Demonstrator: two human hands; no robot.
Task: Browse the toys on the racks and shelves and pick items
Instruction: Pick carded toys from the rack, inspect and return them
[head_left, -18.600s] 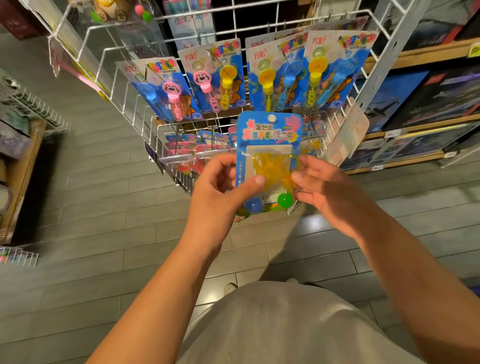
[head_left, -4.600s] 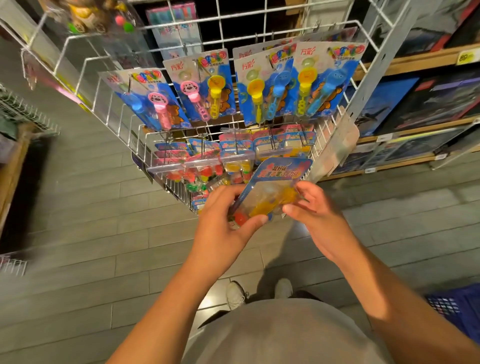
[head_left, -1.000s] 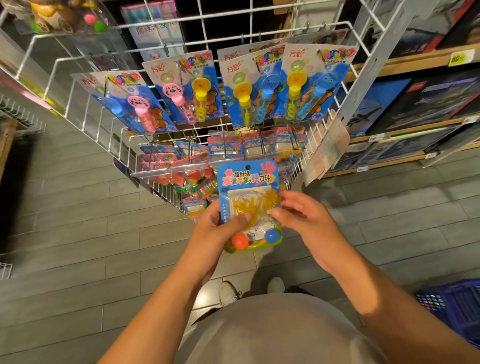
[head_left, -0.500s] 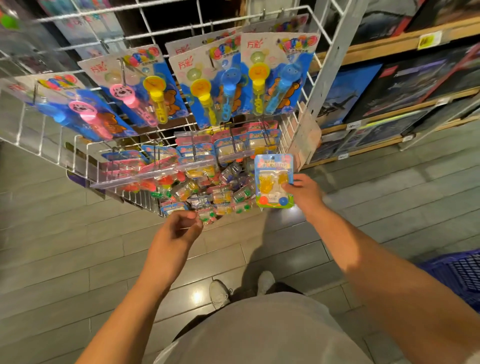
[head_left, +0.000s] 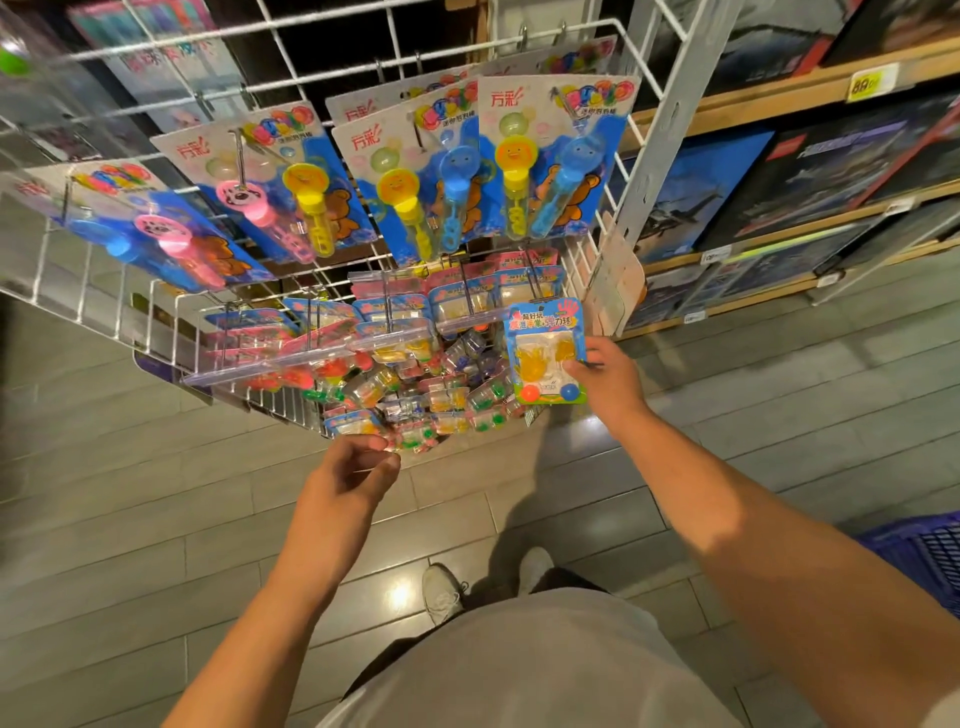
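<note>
At the wire rack (head_left: 618, 270) | our right hand (head_left: 608, 382) is gripping the blister pack (head_left: 545, 353) up by the hooks | left hand (head_left: 348, 480) is hanging loosely curled, empty | we're judging: browsing ongoing, rehang or keep undecided

"方彩" on bubble wand cards (head_left: 558, 161)

A shopper's right hand (head_left: 608, 382) gripped a blue blister pack (head_left: 546, 353) of yellow sticky hands and two balls against the white wire rack (head_left: 660, 156), beside matching packs on hooks. The left hand (head_left: 353, 470) hovered empty, fingers curled, below the rack. Bubble-wand cards (head_left: 457, 171) hung above.
</note>
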